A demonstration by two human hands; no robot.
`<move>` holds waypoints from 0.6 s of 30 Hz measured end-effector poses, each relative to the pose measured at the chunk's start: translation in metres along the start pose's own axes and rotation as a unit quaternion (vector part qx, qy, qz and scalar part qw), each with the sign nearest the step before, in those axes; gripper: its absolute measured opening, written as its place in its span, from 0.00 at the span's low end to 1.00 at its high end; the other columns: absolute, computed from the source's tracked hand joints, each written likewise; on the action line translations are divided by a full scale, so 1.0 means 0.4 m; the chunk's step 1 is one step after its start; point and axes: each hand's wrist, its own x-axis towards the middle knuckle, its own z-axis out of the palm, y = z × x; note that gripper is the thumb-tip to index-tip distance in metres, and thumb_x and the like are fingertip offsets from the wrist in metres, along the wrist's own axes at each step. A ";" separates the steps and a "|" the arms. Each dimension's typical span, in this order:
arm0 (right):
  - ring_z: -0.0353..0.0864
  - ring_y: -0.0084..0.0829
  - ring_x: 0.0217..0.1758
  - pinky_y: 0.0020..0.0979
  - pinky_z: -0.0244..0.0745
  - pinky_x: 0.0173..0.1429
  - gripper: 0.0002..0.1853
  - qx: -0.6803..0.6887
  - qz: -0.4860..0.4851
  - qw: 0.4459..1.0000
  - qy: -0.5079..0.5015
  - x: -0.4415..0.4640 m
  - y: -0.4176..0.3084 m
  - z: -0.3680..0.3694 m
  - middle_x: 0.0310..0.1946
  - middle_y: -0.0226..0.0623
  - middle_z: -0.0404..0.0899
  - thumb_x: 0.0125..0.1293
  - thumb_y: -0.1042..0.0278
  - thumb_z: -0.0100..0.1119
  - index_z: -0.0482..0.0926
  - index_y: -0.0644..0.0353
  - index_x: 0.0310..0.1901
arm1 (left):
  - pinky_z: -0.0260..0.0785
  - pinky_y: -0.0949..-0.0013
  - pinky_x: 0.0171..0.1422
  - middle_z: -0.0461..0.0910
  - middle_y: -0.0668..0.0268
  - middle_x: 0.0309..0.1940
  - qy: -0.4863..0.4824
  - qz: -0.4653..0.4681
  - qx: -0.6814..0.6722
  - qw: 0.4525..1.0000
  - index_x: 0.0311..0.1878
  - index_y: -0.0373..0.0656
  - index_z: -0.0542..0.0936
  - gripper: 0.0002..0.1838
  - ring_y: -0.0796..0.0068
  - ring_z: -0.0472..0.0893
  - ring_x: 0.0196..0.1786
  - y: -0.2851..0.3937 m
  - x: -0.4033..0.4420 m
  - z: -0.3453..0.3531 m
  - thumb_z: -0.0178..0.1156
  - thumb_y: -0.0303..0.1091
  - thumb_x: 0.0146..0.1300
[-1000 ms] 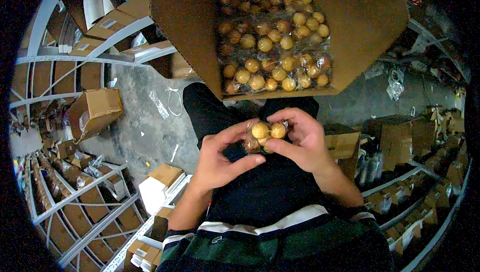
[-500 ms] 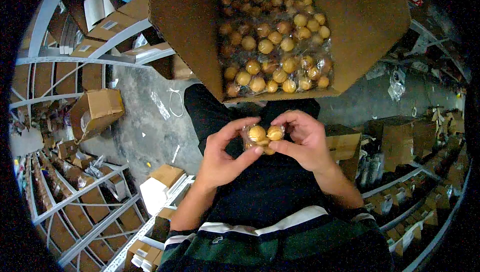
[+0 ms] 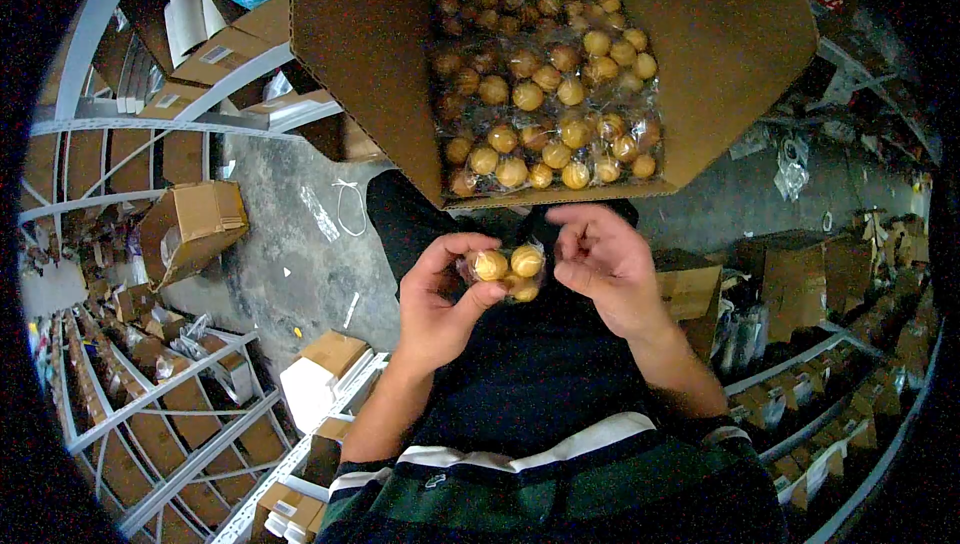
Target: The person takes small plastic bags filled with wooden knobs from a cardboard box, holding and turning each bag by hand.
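Note:
Between the thumb and fingers of my left hand (image 3: 445,289) is a small clear plastic bag of yellowish-brown striped balls (image 3: 507,272). The bag hangs over my lap, just below the near edge of an open cardboard box (image 3: 730,74). My right hand (image 3: 605,264) is to the right of the bag, apart from it, with its fingers parted and slightly blurred; nothing shows in it. Inside the box lie many similar balls in clear wrapping (image 3: 545,94). What the balls are made of, I cannot tell.
Metal shelving with cartons (image 3: 180,414) lines the left side, and more shelves with cartons (image 3: 820,394) are on the right. On the concrete floor (image 3: 270,264) lie scraps of plastic and a white strap loop (image 3: 348,209). A cardboard box (image 3: 195,224) stands at left.
My right hand has let go of the bag of balls and moved slightly right and up. The bag has turned a little and stays in my left hand.

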 end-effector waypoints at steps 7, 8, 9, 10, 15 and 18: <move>0.71 0.21 0.41 0.22 0.67 0.45 0.09 0.071 -0.022 0.997 -0.034 0.002 0.030 -0.014 0.35 0.30 0.73 0.55 0.77 0.61 0.73 0.61 0.37 | 0.67 0.76 0.47 0.75 0.69 0.38 -0.046 0.031 0.003 0.998 0.48 0.38 0.73 0.19 0.80 0.74 0.40 -0.012 0.002 -0.018 0.66 0.30 0.54; 0.72 0.22 0.42 0.23 0.67 0.47 0.10 0.111 0.016 0.993 -0.039 0.002 0.029 -0.017 0.35 0.31 0.73 0.56 0.77 0.60 0.73 0.62 0.39 | 0.67 0.76 0.47 0.75 0.69 0.38 -0.047 0.031 0.003 0.998 0.48 0.38 0.73 0.19 0.80 0.74 0.40 -0.009 0.002 -0.017 0.66 0.30 0.54; 0.72 0.22 0.42 0.23 0.67 0.47 0.10 0.110 0.016 0.993 -0.038 0.003 0.026 -0.013 0.35 0.31 0.73 0.56 0.77 0.60 0.73 0.62 0.39 | 0.67 0.76 0.47 0.75 0.69 0.37 -0.023 0.026 -0.032 0.999 0.47 0.38 0.73 0.18 0.80 0.74 0.40 -0.002 0.002 -0.016 0.65 0.30 0.54; 0.72 0.22 0.41 0.23 0.67 0.47 0.11 0.095 -0.007 0.995 -0.020 0.004 0.019 -0.006 0.35 0.31 0.73 0.56 0.77 0.60 0.72 0.62 0.41 | 0.67 0.76 0.47 0.75 0.69 0.37 0.001 0.022 -0.067 0.998 0.47 0.38 0.72 0.17 0.80 0.74 0.40 0.001 0.002 -0.015 0.65 0.30 0.55; 0.74 0.22 0.41 0.24 0.70 0.48 0.12 0.084 0.040 0.993 -0.067 0.009 -0.019 0.025 0.36 0.30 0.75 0.57 0.77 0.61 0.73 0.63 0.43 | 0.67 0.76 0.48 0.76 0.68 0.37 -0.040 0.000 -0.079 0.996 0.46 0.37 0.73 0.17 0.80 0.74 0.40 0.009 0.005 -0.023 0.65 0.30 0.55; 0.75 0.22 0.42 0.23 0.72 0.47 0.10 0.063 0.036 0.996 -0.061 -0.007 0.019 0.011 0.34 0.30 0.75 0.56 0.76 0.63 0.74 0.63 0.39 | 0.67 0.77 0.48 0.76 0.69 0.36 -0.055 -0.043 -0.069 0.995 0.45 0.37 0.74 0.16 0.81 0.75 0.40 0.020 0.002 -0.010 0.65 0.29 0.54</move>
